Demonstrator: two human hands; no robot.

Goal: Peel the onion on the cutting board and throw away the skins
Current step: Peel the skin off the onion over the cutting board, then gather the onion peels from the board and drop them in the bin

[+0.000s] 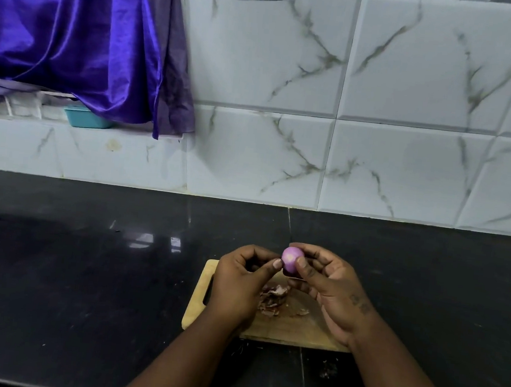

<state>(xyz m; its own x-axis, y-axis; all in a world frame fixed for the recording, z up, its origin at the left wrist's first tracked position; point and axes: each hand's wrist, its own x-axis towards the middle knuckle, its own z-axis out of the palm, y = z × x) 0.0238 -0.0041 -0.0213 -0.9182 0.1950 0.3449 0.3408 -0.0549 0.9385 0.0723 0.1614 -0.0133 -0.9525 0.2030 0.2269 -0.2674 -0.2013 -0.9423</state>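
A small purple onion (pixel 290 260), its top smooth and bare, is held above the far end of the wooden cutting board (pixel 294 331). My right hand (pixel 326 286) grips it, fingers curled behind and thumb on its right side. My left hand (pixel 239 280) has curled fingers, and its thumb tip touches the onion's left side. A pile of brownish-red skins (pixel 273 299) lies on the board between my hands. The onion's lower half is hidden by my thumbs.
The board lies on a black stone counter (pixel 84 270) against a white marbled tile wall (pixel 377 142). A purple curtain (pixel 85 36) hangs at the upper left over a ledge with a teal tub (pixel 83 116). Small skin crumbs (pixel 329 372) dot the counter near the front.
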